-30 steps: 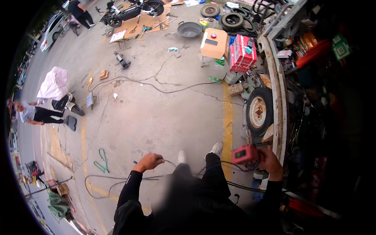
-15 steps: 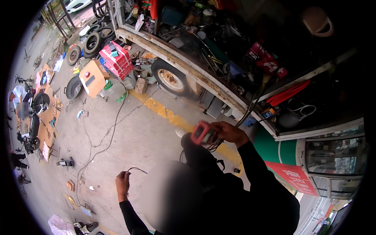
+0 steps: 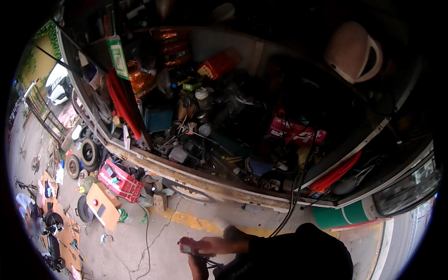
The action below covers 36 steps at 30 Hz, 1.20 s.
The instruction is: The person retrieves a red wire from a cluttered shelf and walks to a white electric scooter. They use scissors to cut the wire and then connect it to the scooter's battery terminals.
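1. Concrete ground (image 3: 163, 254) is crossed by a yellow line (image 3: 198, 224) and by cracks, and is overlooked by a dark, cluttered shed whose long sill (image 3: 140, 162) is worn and rusty.
2. A small red device (image 3: 185, 246) is held low in the view, above the ground and in front of the sill.
3. It is gripped by the right hand (image 3: 212, 245), which is reached in from the right in a black sleeve (image 3: 284, 254); the fingers are closed about the device.
4. The left hand (image 3: 198, 269) is raised from the lower edge, just under the device. Its fingertips are hidden, so it cannot be told whether they are spread, pressed together or pinching something.
5. Dark wires (image 3: 213, 264) are seen just below the right hand, beside the left wrist.
6. Black cables (image 3: 290, 207) are draped over the sill, to the right of both hands.
7. Beneath the sill, a wheel (image 3: 189, 191) is partly covered by it.
8. To the left, a red carton (image 3: 122, 182), a cardboard box (image 3: 99, 205) with a phone laid on it, a dark basin (image 3: 84, 209) and old tyres (image 3: 89, 155) are grouped.
9. Inside the shed, a pale kettle (image 3: 343, 51), a red cloth (image 3: 122, 107) and a red package (image 3: 296, 134) are kept among shadowed clutter.
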Each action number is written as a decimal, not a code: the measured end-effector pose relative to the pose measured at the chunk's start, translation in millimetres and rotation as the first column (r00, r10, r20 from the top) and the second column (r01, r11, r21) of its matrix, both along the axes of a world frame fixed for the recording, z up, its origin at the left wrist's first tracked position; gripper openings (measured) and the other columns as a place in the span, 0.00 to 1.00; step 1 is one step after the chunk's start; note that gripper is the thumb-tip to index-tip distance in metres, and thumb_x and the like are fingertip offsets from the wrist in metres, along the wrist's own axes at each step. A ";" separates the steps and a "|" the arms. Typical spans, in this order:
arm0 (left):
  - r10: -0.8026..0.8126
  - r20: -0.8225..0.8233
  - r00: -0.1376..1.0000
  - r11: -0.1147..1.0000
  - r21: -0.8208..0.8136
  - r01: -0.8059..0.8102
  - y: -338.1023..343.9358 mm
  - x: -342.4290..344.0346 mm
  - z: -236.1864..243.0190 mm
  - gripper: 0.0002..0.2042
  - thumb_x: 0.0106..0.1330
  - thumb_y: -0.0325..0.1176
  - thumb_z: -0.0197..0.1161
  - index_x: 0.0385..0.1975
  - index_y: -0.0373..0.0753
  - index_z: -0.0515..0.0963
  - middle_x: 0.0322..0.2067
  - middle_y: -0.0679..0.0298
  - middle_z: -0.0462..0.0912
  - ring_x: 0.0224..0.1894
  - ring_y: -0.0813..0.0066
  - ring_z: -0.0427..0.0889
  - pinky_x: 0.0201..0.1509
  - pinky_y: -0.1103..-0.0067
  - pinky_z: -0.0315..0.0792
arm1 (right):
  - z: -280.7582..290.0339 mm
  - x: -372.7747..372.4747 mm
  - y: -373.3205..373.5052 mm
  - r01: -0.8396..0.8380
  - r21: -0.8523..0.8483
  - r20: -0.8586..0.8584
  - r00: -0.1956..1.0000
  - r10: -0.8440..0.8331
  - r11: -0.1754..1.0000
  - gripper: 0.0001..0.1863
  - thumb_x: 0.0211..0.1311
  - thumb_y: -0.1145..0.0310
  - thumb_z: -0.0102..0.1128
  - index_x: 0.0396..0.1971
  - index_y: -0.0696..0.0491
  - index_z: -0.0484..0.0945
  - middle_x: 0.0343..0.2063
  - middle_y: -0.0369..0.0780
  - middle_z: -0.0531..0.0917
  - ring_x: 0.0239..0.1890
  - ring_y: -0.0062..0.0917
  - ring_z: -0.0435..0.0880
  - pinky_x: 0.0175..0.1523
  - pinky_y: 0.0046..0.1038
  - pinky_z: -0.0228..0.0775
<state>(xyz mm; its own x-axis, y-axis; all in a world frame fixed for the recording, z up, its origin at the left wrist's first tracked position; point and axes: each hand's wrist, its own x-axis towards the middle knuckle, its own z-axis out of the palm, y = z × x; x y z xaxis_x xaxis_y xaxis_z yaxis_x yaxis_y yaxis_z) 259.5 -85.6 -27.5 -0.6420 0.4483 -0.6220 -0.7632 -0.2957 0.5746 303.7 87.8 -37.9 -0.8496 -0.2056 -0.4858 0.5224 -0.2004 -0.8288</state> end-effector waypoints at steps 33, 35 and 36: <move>-0.673 -0.671 0.313 0.585 -0.223 0.780 116.4 -267.6 101.0 0.30 0.60 0.49 0.75 0.54 0.36 0.74 0.38 0.64 0.81 0.35 0.73 0.81 0.37 0.74 0.75 | 105.2 -119.3 143.1 0.285 0.503 -0.468 0.884 -0.020 0.816 0.59 0.56 0.45 0.75 0.77 0.54 0.47 0.61 0.47 0.77 0.55 0.32 0.83 0.56 0.33 0.75; -0.560 -0.750 0.352 0.670 -0.160 0.724 110.2 -276.3 101.2 0.30 0.59 0.49 0.76 0.54 0.36 0.74 0.38 0.65 0.81 0.35 0.74 0.81 0.37 0.75 0.75 | 125.8 -140.1 136.9 0.258 0.466 -0.418 0.907 -0.047 0.847 0.59 0.56 0.45 0.75 0.77 0.54 0.48 0.61 0.47 0.77 0.56 0.31 0.82 0.57 0.32 0.75; -0.563 -0.736 0.376 0.656 -0.121 0.745 123.6 -277.7 95.4 0.30 0.59 0.48 0.77 0.54 0.36 0.74 0.38 0.65 0.81 0.35 0.75 0.81 0.37 0.76 0.75 | 133.2 -133.9 137.9 0.286 0.429 -0.364 0.923 -0.126 0.857 0.59 0.56 0.45 0.76 0.77 0.54 0.48 0.61 0.47 0.77 0.56 0.31 0.82 0.57 0.31 0.75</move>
